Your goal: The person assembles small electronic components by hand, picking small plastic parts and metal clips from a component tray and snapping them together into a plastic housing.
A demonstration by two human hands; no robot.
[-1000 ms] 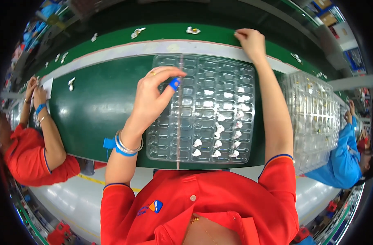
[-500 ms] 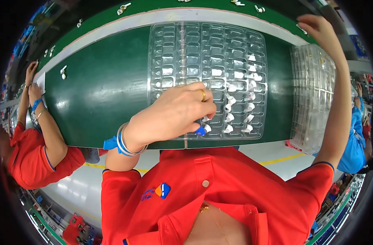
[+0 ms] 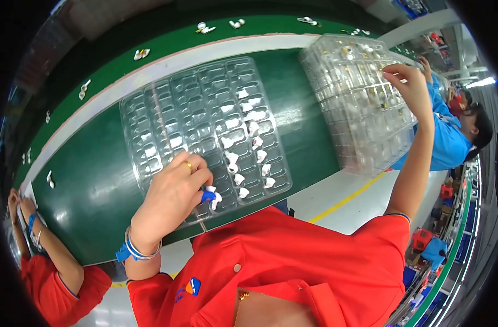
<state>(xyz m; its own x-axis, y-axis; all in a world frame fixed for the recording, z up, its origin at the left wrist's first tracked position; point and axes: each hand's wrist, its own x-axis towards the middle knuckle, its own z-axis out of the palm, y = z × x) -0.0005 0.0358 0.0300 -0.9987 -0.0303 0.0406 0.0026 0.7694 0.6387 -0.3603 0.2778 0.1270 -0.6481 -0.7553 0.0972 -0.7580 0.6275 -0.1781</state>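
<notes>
A clear plastic tray (image 3: 192,109) with rows of pockets lies tilted on the green table. Small white earbuds (image 3: 233,158) fill several pockets in its two right columns. Over its near left part, my left hand (image 3: 175,185) is closed, a blue finger cot on its thumb. That thumb touches a white earbud (image 3: 216,200) at a near pocket; how firmly it is gripped cannot be told. My right hand (image 3: 412,87) is raised in front of a stack of filled clear trays (image 3: 363,103). Its thumb and forefinger are pinched together, and anything between them is too small to make out.
Beyond the pale rail (image 3: 205,48) runs a green belt (image 3: 167,41) with scattered earbuds. Another earbud (image 3: 51,180) lies on the table at left. A co-worker in red (image 3: 52,289) stands at left, another in blue (image 3: 445,136) behind the stacked trays.
The view has turned toward the right. My right hand has drawn back from the belt's edge to the stacked trays. My left hand stays at the same near part of the tray.
</notes>
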